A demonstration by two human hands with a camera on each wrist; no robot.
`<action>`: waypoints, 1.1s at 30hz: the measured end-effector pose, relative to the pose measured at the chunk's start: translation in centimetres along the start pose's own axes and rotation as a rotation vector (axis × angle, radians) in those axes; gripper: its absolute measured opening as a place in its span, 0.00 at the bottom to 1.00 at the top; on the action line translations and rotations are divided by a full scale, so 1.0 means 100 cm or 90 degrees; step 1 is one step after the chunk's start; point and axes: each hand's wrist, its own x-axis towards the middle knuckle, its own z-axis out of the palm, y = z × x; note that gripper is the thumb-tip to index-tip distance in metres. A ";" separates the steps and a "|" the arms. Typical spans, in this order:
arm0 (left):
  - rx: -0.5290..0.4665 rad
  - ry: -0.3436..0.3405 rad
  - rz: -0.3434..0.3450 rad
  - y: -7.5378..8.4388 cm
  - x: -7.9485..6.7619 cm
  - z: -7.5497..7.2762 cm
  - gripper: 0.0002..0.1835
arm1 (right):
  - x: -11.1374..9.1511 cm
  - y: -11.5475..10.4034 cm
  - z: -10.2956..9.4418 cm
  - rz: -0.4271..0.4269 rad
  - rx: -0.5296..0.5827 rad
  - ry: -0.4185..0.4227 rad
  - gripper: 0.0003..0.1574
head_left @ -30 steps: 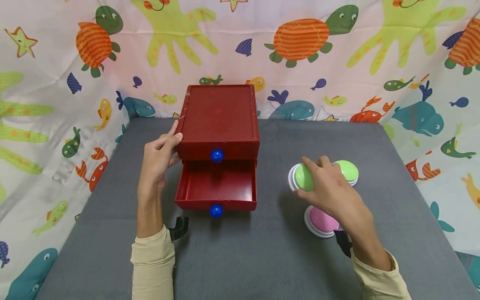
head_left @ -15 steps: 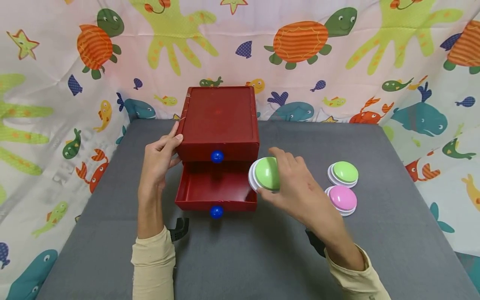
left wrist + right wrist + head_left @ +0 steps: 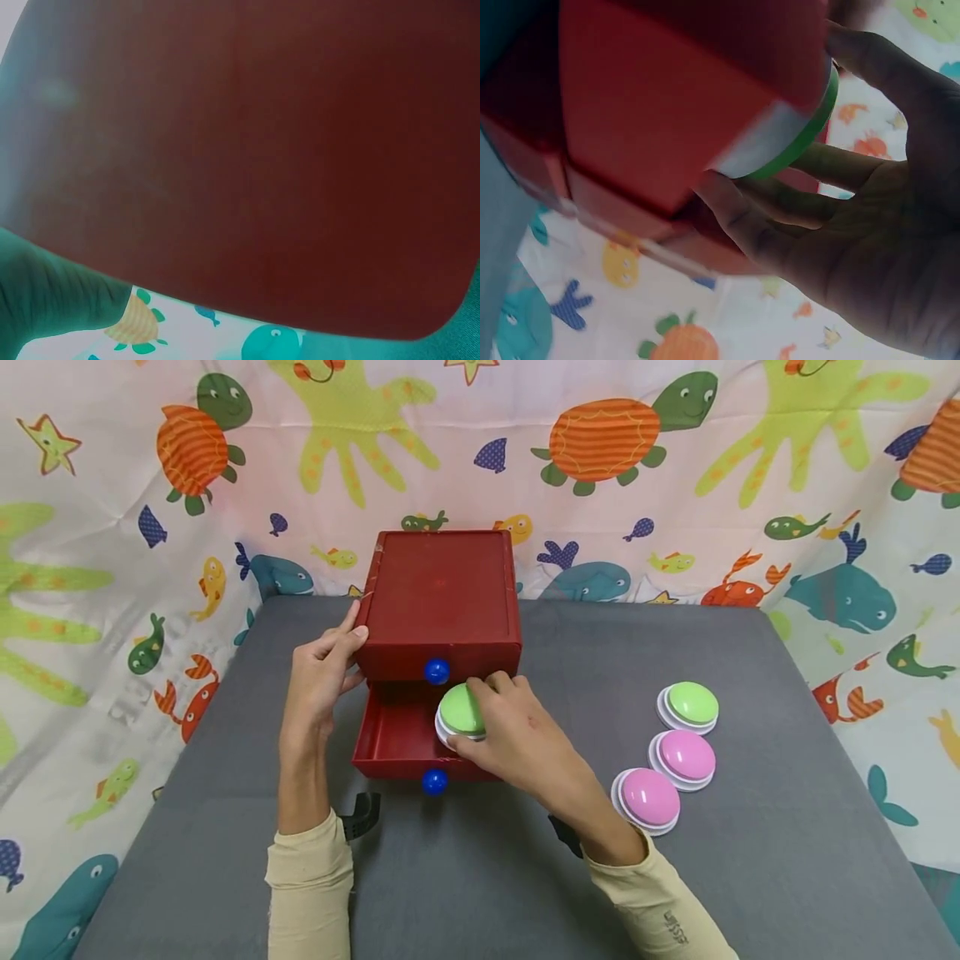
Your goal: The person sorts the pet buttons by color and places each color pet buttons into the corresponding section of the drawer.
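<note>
A red two-drawer cabinet (image 3: pixel 442 589) stands at the back of the table with its lower drawer (image 3: pixel 390 735) pulled out. My left hand (image 3: pixel 318 672) rests against the cabinet's left side, its thumb at the front top corner; in the left wrist view the red side wall (image 3: pixel 255 165) fills most of the picture. My right hand (image 3: pixel 517 731) holds a round push button (image 3: pixel 461 710) with a green dome and white base, over the right part of the open drawer. In the right wrist view the drawer wall partly hides the button (image 3: pixel 780 142) between thumb and fingers.
To the right lie a green push button (image 3: pixel 692 703) and two pink ones, a rear pink button (image 3: pixel 686 756) and a front pink button (image 3: pixel 648 797). Blue knobs mark the upper drawer (image 3: pixel 437 672) and lower one. A sea-animal cloth (image 3: pixel 450 460) hangs behind the grey table (image 3: pixel 465 877).
My right hand has carried the green push button leftward from the group on the right to the open drawer. My left hand has stayed on the cabinet.
</note>
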 end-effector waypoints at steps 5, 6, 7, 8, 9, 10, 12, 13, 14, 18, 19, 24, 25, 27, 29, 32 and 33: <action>0.001 0.003 0.003 0.000 0.000 0.001 0.26 | 0.013 -0.002 0.018 -0.001 0.005 -0.042 0.40; 0.000 0.003 0.004 -0.001 0.001 0.001 0.26 | 0.017 -0.002 0.022 -0.003 0.006 -0.049 0.38; -0.001 0.005 0.004 -0.001 0.001 0.001 0.26 | 0.020 -0.002 0.024 -0.006 0.005 -0.054 0.37; -0.002 0.006 0.004 -0.001 0.001 0.002 0.26 | 0.023 -0.002 0.026 -0.008 0.010 -0.058 0.36; -0.003 0.006 0.005 -0.001 0.001 0.002 0.26 | 0.026 -0.002 0.027 -0.010 0.017 -0.062 0.36; -0.003 0.006 0.005 -0.001 0.001 0.002 0.26 | 0.029 -0.003 0.029 -0.010 0.027 -0.067 0.36; -0.002 0.007 0.005 -0.001 0.001 0.003 0.26 | 0.032 -0.004 0.031 -0.017 0.036 -0.075 0.37; -0.001 0.008 0.005 -0.001 0.001 0.003 0.26 | 0.033 -0.005 0.032 -0.017 0.041 -0.081 0.37; -0.001 0.008 0.005 -0.001 0.001 0.003 0.26 | 0.034 -0.007 0.032 -0.018 0.051 -0.088 0.38; -0.003 0.012 0.006 0.000 0.001 0.003 0.26 | 0.036 -0.010 0.034 -0.032 0.064 -0.109 0.36; -0.005 0.013 0.004 0.000 0.001 0.002 0.27 | 0.037 -0.010 0.035 -0.033 0.070 -0.113 0.36; -0.020 0.022 0.008 0.002 0.000 0.000 0.27 | 0.042 -0.012 0.036 -0.026 0.114 -0.128 0.37; -0.022 0.022 0.009 0.002 0.000 0.000 0.27 | 0.042 -0.012 0.037 -0.027 0.123 -0.131 0.38; -0.026 0.021 0.011 0.001 0.000 0.000 0.27 | 0.044 -0.013 0.039 -0.035 0.137 -0.139 0.39; -0.023 0.015 0.011 0.002 0.000 0.000 0.27 | 0.045 -0.014 0.041 -0.047 0.142 -0.148 0.38; -0.020 0.010 0.010 0.001 0.000 0.001 0.27 | 0.046 -0.014 0.044 -0.067 0.142 -0.154 0.36; -0.018 0.010 0.011 0.001 0.000 0.002 0.27 | 0.046 -0.014 0.044 -0.070 0.141 -0.154 0.35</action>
